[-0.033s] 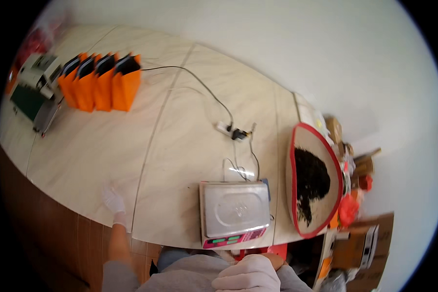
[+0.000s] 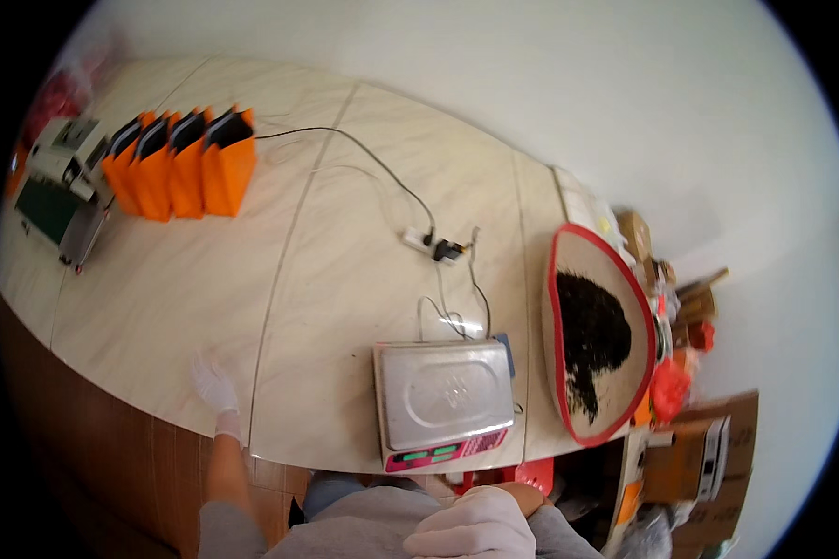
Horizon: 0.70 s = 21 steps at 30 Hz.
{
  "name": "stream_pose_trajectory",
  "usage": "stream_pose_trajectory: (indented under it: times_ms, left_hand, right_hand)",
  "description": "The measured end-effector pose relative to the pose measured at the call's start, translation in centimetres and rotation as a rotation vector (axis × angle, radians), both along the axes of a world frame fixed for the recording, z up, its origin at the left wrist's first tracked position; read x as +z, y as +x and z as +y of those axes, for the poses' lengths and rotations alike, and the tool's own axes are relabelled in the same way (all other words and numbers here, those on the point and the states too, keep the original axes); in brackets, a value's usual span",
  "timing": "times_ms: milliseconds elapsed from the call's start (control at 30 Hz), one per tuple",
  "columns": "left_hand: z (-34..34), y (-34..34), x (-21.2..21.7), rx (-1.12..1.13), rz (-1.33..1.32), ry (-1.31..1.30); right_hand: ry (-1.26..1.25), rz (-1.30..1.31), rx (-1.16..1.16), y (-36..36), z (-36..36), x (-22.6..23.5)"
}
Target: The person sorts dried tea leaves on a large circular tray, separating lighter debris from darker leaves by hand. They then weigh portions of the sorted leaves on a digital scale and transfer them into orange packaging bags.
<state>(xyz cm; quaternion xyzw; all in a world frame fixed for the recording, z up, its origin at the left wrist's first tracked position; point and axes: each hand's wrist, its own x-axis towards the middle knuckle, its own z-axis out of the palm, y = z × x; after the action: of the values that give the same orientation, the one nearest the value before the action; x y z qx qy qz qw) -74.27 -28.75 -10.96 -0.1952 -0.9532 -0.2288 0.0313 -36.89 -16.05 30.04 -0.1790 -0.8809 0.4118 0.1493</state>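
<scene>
My left hand (image 2: 216, 384), in a white glove, lies on the pale marbled table (image 2: 186, 307) near its front edge, fingers stretched out and holding nothing. Close to the camera, my right hand (image 2: 475, 526) is held in front of my chest, also white-gloved. Its fingers are folded together, and their inner side is hidden. Between the hands, at the table's front edge, stands a digital weighing scale (image 2: 447, 396) with a bare metal pan and lit green displays. Neither hand touches it. Several upright orange bags (image 2: 226, 172) with dark open tops stand in a row at the far left.
Right of the scale lies a red-rimmed tray (image 2: 557, 373) with dark loose leaf-like material (image 2: 595, 326). A cable runs to a power strip (image 2: 418, 240) behind the scale. A green and grey machine (image 2: 61, 205) sits far left. Cardboard boxes (image 2: 685, 461) crowd the right side.
The whole view has shifted slightly, so the bags, scale and tray appear a little further left. My left hand stays on the table and my right hand stays at my chest.
</scene>
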Motion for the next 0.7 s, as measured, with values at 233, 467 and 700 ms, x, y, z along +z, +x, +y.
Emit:
stream_pose_trajectory:
  times_ms: [233, 467, 700]
  left_hand:
    - [0.9, 14.9, 5.8, -0.268, 0.141, 0.323]
    - [5.3, 35.2, 11.1, -0.573, 0.13, 0.549]
    - [9.4, 58.0, 16.4, -1.034, -0.091, 0.615]
  right_hand:
    - [0.045, 0.274, -0.004, 16.2, -7.4, -1.4]
    - [0.102, 0.5, -0.109, 34.5, -18.7, -1.7]
    - [0.57, 0.773, -0.395, 45.1, -25.4, 3.6]
